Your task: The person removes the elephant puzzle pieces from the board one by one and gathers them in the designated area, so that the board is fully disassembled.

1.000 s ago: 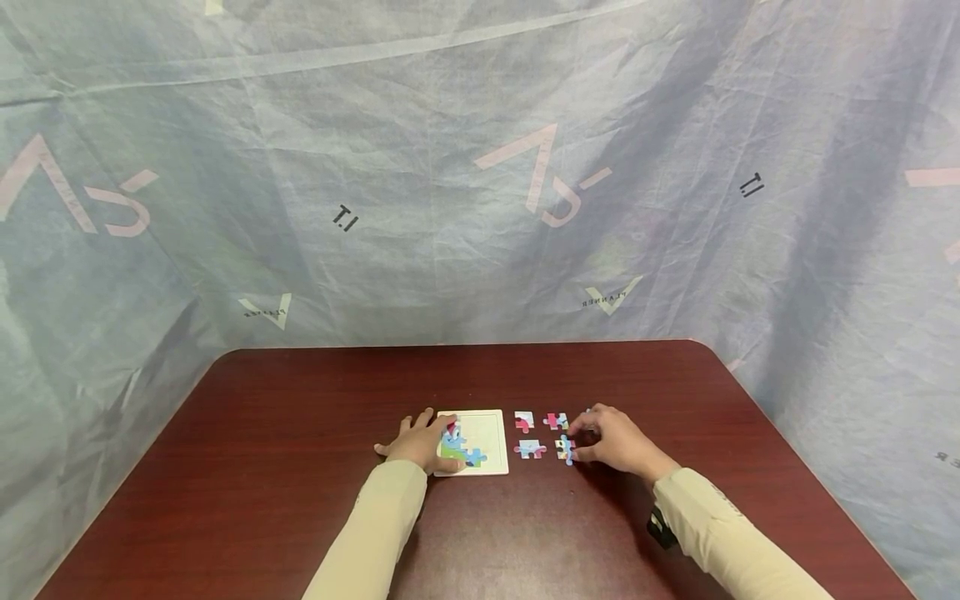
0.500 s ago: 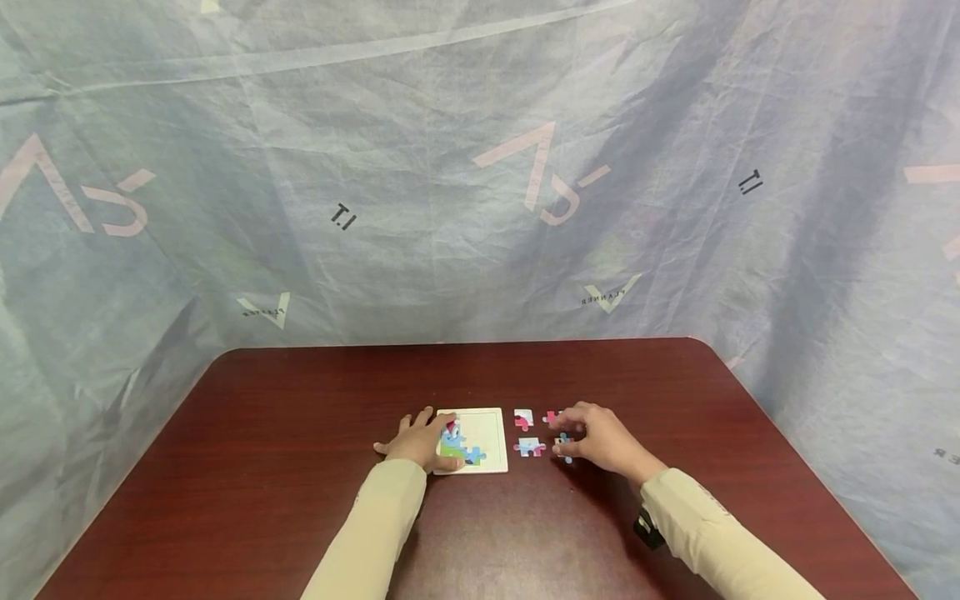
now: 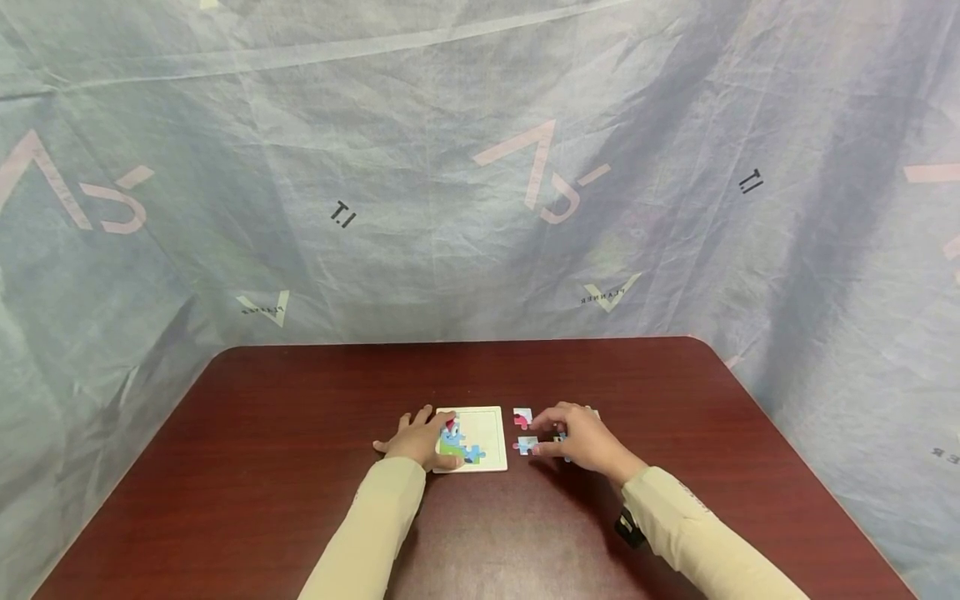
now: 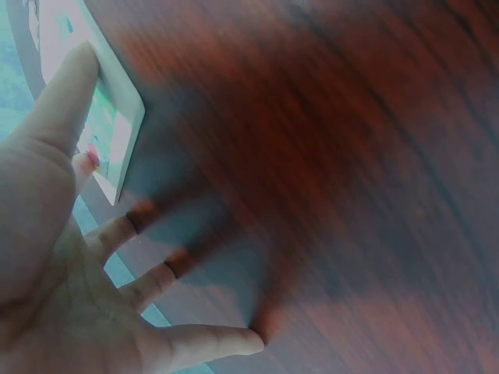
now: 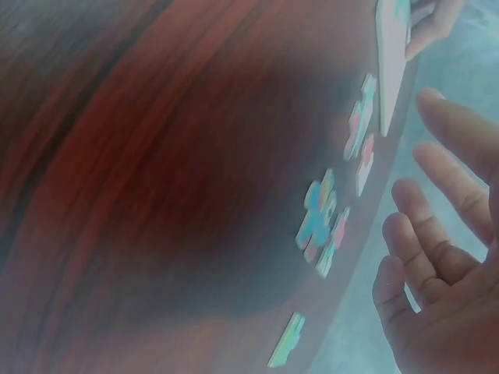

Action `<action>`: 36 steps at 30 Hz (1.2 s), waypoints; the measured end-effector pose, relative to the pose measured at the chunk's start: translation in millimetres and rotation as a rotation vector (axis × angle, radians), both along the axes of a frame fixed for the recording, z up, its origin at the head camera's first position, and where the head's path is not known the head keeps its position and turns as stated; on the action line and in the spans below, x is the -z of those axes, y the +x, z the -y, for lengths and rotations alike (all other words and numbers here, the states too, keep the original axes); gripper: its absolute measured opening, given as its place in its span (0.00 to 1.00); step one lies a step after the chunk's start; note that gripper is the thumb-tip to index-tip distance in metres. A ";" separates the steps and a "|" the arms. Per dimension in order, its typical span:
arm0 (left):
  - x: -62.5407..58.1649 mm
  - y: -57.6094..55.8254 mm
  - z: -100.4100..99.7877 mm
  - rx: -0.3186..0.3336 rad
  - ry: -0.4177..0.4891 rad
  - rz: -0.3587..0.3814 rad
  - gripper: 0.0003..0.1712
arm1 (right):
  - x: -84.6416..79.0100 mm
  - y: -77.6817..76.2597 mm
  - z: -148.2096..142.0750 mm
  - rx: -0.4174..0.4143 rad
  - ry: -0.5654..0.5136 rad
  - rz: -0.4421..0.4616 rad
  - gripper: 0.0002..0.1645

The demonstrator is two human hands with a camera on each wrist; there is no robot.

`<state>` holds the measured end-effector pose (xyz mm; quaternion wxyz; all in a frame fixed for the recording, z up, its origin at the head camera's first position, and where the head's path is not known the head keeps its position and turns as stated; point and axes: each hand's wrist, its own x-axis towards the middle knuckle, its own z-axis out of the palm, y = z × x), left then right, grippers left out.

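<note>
My left hand (image 3: 415,442) rests at the left side of a pale puzzle board (image 3: 491,422), thumb and index finger over its assembled blue and green picture part (image 3: 452,439). In the left wrist view its other fingers spread out to the table. My right hand (image 3: 592,437) hovers above loose jigsaw pieces right of the board, fingers relaxed and holding nothing. Its fingertips are near a pink-and-white piece (image 3: 522,418) and a pale blue piece (image 3: 527,446). Below the hand, the right wrist view shows a blue-and-yellow piece (image 5: 317,218) and a pink-and-green piece (image 5: 337,240).
Another jigsaw piece (image 5: 288,340) lies farther right, mostly covered by the right hand in the head view. The dark red wooden table (image 3: 300,400) ends at a grey printed cloth (image 3: 435,208) hanging behind and at both sides.
My right hand has moved left over the loose pieces, from the rightmost ones toward the two nearest the board. The left hand stays on the board.
</note>
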<state>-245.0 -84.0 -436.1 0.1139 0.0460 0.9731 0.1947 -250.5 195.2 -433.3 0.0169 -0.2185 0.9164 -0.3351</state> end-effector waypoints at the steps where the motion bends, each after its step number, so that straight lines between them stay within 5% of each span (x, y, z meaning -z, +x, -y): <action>1: -0.1 0.0 0.2 0.000 0.000 -0.001 0.45 | -0.1 0.1 1.7 -0.007 -0.005 -0.003 0.17; 14: -0.4 0.3 0.0 -0.001 0.002 -0.001 0.45 | 2.0 3.7 25.8 -0.003 -0.043 0.041 0.16; 16: 8.3 -4.6 1.5 0.000 -0.004 -0.011 0.46 | 2.4 3.6 29.2 -0.009 -0.043 0.034 0.15; 22: 6.6 -3.5 1.3 -0.006 0.002 -0.014 0.45 | 4.8 -0.9 39.9 -0.034 -0.047 0.012 0.14; 23: -0.9 0.1 -0.1 -0.010 0.008 -0.002 0.45 | 5.1 -1.5 42.1 -0.039 -0.046 0.010 0.14; 36: 2.8 -4.1 1.1 -0.013 0.016 0.018 0.45 | 6.2 1.1 68.5 -0.051 0.016 0.000 0.15</action>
